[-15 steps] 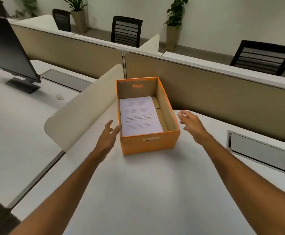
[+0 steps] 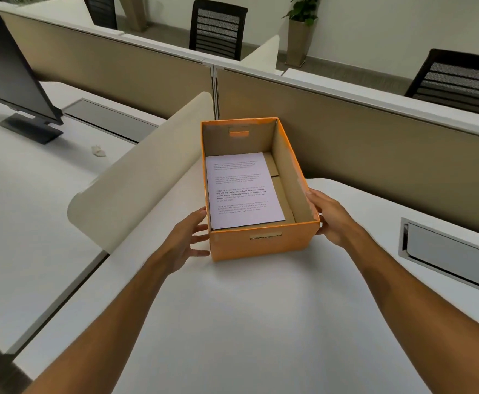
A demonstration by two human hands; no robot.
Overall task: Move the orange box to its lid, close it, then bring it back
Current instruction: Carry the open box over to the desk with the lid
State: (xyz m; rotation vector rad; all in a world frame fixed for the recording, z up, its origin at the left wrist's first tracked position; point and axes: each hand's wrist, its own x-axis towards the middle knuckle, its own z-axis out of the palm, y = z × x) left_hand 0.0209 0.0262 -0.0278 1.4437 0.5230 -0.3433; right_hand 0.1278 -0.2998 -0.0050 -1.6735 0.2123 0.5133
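Observation:
An open orange box (image 2: 261, 245) stands on the white desk (image 2: 246, 322), a printed sheet (image 2: 242, 191) lying flat inside it. My left hand (image 2: 188, 241) presses fingers against the box's left side near the front corner. My right hand (image 2: 330, 218) is on the right side, thumb at the rim. Both hands clasp the box between them. The box rests on the desk. No lid is in view.
A cream curved divider (image 2: 135, 177) rises just left of the box. A beige partition (image 2: 374, 155) runs behind it. A monitor (image 2: 7, 72) stands on the left desk, with a crumpled scrap (image 2: 98, 151) nearby. A metal cable tray (image 2: 451, 251) sits at right.
Both hands have closed in from beside the box and now touch its two sides. The view has come closer to the box.

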